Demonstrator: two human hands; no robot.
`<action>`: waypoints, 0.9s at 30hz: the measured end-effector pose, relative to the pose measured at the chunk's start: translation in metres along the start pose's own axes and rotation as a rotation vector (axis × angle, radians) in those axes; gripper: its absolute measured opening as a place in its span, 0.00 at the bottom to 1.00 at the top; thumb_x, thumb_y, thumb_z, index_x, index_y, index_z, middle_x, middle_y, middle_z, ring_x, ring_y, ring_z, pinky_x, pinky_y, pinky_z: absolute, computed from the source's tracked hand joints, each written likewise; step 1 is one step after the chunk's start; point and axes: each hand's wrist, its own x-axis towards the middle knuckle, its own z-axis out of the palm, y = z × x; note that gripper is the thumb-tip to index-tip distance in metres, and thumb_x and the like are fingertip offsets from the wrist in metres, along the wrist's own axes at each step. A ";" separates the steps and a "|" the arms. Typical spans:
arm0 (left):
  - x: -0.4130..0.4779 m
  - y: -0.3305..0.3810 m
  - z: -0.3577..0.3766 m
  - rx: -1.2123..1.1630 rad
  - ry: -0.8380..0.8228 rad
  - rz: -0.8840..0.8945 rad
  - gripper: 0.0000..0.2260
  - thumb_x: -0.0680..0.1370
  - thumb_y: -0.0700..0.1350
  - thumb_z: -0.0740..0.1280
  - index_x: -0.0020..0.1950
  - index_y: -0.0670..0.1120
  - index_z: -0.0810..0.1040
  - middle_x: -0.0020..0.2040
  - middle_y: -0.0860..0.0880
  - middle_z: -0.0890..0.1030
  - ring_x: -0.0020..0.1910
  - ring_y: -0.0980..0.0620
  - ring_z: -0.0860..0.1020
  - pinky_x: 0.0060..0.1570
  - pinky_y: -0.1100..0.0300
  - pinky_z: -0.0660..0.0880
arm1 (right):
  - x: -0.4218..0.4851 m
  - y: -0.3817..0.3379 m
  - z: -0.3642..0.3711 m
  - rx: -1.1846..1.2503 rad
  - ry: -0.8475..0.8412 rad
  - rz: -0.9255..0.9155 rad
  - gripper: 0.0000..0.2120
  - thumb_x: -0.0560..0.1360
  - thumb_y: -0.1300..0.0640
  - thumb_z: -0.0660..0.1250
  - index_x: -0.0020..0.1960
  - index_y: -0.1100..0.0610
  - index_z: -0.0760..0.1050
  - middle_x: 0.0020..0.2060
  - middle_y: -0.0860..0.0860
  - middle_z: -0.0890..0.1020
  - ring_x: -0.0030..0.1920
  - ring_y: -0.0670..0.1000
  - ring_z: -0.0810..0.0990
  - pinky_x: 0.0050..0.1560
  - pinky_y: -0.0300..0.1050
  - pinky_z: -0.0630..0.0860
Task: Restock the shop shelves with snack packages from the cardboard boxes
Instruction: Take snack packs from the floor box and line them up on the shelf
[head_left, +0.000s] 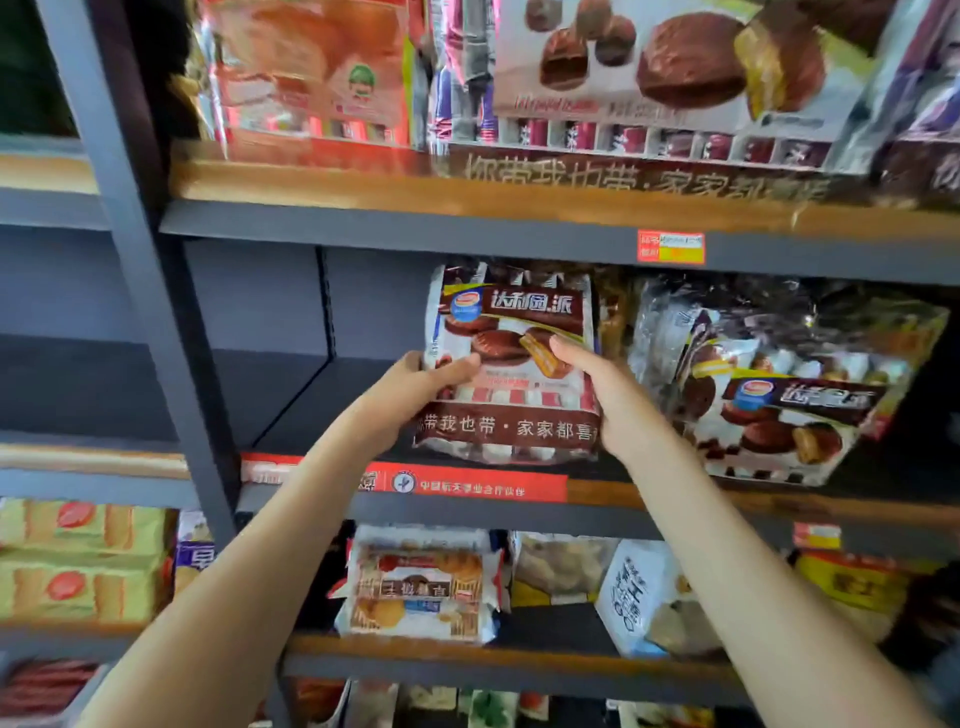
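Both the left hand (415, 387) and right hand (608, 400) gripped a chocolate pie bag (511, 364) upright on the middle shelf (322, 395), beside one stocked bag (779, 384), with bare shelf still left to fill

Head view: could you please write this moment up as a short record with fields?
held item: chocolate pie bag, upright at the middle shelf
left hand: grips the bag's left edge
right hand: grips its right edge
neighbour: matching bag, tilted, on the right
left of bag: bare stretch of that shelf
shelf below: biscuit pack
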 end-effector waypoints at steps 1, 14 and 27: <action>0.003 -0.001 -0.003 -0.018 0.029 -0.003 0.36 0.61 0.57 0.79 0.63 0.43 0.72 0.50 0.46 0.85 0.46 0.48 0.84 0.50 0.50 0.80 | 0.012 0.001 0.003 -0.016 -0.028 0.007 0.24 0.65 0.51 0.77 0.60 0.51 0.78 0.52 0.55 0.84 0.52 0.57 0.84 0.56 0.58 0.78; 0.030 -0.024 -0.067 -0.271 0.371 0.002 0.22 0.72 0.45 0.74 0.61 0.38 0.72 0.49 0.40 0.83 0.38 0.45 0.84 0.32 0.52 0.81 | 0.103 0.044 0.020 -0.748 0.405 -0.007 0.41 0.74 0.49 0.69 0.78 0.52 0.47 0.76 0.56 0.54 0.74 0.58 0.56 0.70 0.56 0.61; 0.051 -0.017 -0.044 -0.319 0.179 0.066 0.16 0.75 0.44 0.71 0.59 0.38 0.74 0.47 0.41 0.85 0.41 0.44 0.85 0.35 0.50 0.82 | 0.121 0.033 -0.012 -0.757 0.506 0.054 0.48 0.68 0.57 0.75 0.75 0.53 0.45 0.75 0.59 0.50 0.74 0.60 0.54 0.71 0.56 0.63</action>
